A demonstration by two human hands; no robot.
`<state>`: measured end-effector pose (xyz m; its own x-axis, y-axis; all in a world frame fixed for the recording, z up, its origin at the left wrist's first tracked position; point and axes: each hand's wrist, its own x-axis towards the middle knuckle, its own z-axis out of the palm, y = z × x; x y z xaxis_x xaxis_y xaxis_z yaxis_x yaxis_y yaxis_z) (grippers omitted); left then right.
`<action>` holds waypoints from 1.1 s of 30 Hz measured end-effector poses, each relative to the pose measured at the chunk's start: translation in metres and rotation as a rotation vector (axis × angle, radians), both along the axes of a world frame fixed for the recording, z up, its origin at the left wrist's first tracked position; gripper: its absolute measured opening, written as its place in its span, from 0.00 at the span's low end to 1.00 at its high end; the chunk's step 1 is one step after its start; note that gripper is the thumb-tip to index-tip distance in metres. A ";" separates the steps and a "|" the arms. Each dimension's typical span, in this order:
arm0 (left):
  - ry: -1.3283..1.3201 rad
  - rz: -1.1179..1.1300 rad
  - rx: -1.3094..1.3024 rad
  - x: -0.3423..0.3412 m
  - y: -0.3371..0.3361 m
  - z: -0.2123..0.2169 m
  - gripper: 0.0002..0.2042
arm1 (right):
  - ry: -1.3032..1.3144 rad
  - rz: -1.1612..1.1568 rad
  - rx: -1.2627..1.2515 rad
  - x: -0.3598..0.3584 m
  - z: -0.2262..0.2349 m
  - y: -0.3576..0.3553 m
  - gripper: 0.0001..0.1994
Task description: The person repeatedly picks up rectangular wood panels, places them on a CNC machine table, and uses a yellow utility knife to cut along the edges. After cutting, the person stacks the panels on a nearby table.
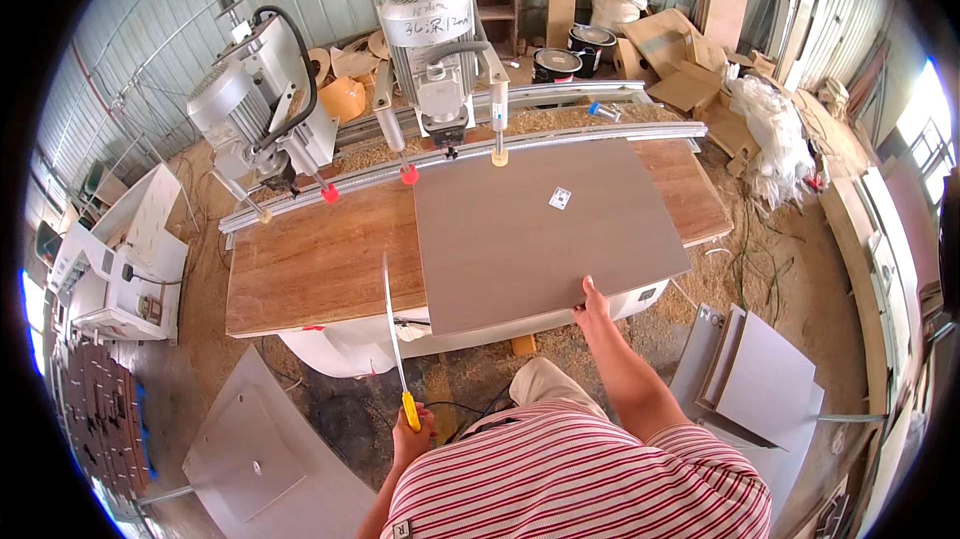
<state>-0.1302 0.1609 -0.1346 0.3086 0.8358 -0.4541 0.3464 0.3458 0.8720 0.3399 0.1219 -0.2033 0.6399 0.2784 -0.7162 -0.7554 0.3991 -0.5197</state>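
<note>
The big flat grey rectangular board (545,234) sits on the brown wood-grain worktable (310,264), its far edge up against the metal fence rail under the grey drilling machine head (435,49), and its near right corner hangs out past the table's front edge. That overhang is what I'd worry about: with only the right hand (592,301) on it, the board could probably tip or swing off the fence if that corner gets pushed down or sideways. The right hand is pinching the near edge of the board, thumb on top and fingers tucked under, so it's closed on the panel, not a loose touch. The left hand (412,431), well in front of the table, is wrapped tight around the yellow handle of a long thin metal blade or rule (392,324), whose tip points up toward the board's left edge and could scratch it.
</note>
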 end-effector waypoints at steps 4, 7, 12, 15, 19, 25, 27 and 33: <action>-0.051 -0.038 -0.013 0.001 -0.002 0.004 0.15 | 0.017 -0.035 0.033 -0.010 -0.005 0.001 0.20; 0.002 -0.064 -0.005 0.010 -0.003 0.020 0.16 | 0.020 -0.093 0.002 -0.002 -0.002 0.007 0.20; 0.036 -0.149 0.117 -0.022 -0.002 -0.025 0.18 | 0.074 -0.062 0.008 -0.007 0.006 0.013 0.20; 0.044 -0.172 0.004 -0.007 -0.003 0.024 0.19 | 0.119 -0.068 -0.076 -0.009 0.020 0.013 0.21; 0.356 -0.243 0.057 0.015 -0.006 0.063 0.19 | 0.079 -0.072 0.004 -0.006 0.010 0.011 0.21; 0.302 -0.212 0.073 0.028 -0.012 0.093 0.18 | 0.085 0.008 -0.112 -0.008 0.019 0.010 0.22; 0.294 -0.195 0.046 0.031 -0.013 0.096 0.17 | 0.084 0.070 -0.205 -0.003 0.014 0.007 0.22; 0.341 -0.125 -0.002 0.041 -0.019 0.111 0.15 | 0.048 0.281 -0.168 -0.004 0.010 -0.012 0.21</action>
